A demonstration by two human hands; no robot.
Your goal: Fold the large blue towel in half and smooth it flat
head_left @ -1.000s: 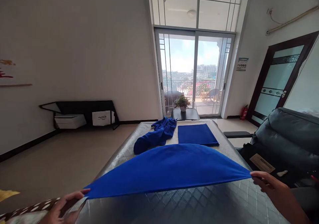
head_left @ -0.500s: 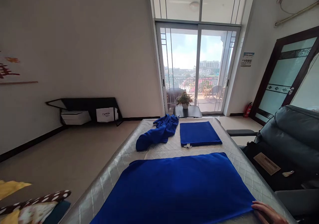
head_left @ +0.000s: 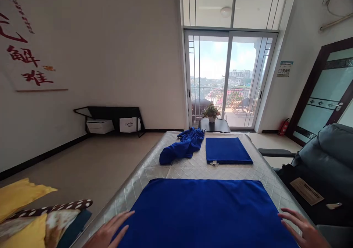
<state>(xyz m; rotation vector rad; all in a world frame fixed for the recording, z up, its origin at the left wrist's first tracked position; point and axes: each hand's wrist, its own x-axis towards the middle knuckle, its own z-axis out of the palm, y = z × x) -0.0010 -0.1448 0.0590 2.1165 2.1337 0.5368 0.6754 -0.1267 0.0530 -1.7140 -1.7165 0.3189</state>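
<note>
A large blue cloth lies spread flat on the quilted mattress in front of me; its near end runs out of view. At its left edge is my left hand, fingers stretched and apart. My right hand is by the right edge, also with spread fingers and holding nothing. Whether the fingertips touch the cloth I cannot tell. Farther up the mattress lie a neatly folded blue cloth with a white tag and, left of it, a crumpled blue cloth.
Beyond the mattress stands a black chair bearing a potted plant. A dark armchair flanks the right side. Yellow cloth and other fabrics are piled at lower left. A black rack with white boxes stands by the wall.
My left hand has come into view at the cloth's left edge. My right hand now shows spread fingers. The cloth's far edge looks straighter, and the view has turned left.
</note>
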